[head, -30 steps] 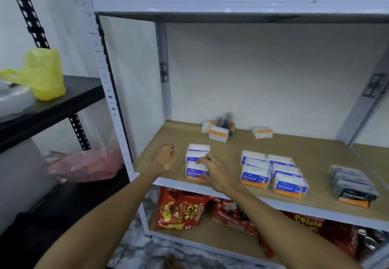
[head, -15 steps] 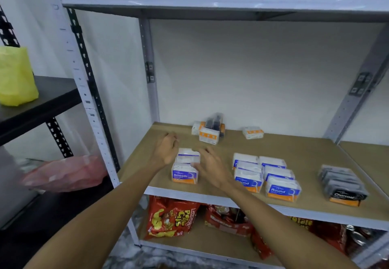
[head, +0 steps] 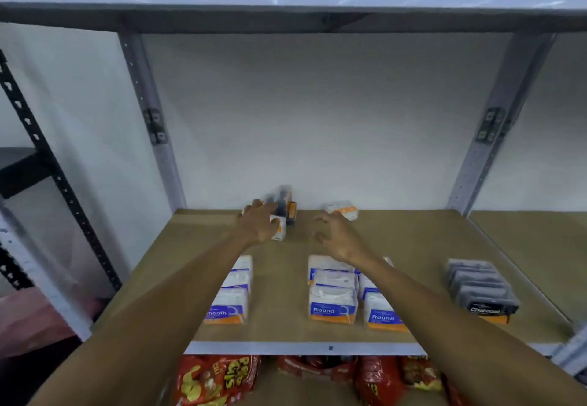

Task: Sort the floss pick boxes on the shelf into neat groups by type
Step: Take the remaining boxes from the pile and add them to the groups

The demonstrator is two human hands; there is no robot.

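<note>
On the wooden shelf [head: 422,240], a row of white "Smooth" boxes [head: 233,294] stands front left, two rows of white "Round" boxes [head: 333,297] sit at the middle, and dark "Charcoal" boxes [head: 481,291] are lined up at the right. At the back lies a loose cluster of orange-and-white and dark boxes [head: 284,207], plus a lone white-orange box [head: 344,209]. My left hand [head: 259,223] reaches onto the cluster, fingers spread over a white-orange box [head: 279,231]. My right hand [head: 338,235] hovers with fingers apart just in front of the lone box, holding nothing.
Grey metal uprights [head: 152,126] frame the bay, with another shelf board close overhead. Red snack bags [head: 219,377] fill the shelf below. A black rack [head: 22,164] stands to the left.
Both hands left the Smooth row at the front and reached to the back of the shelf. The camera moved closer and rightward.
</note>
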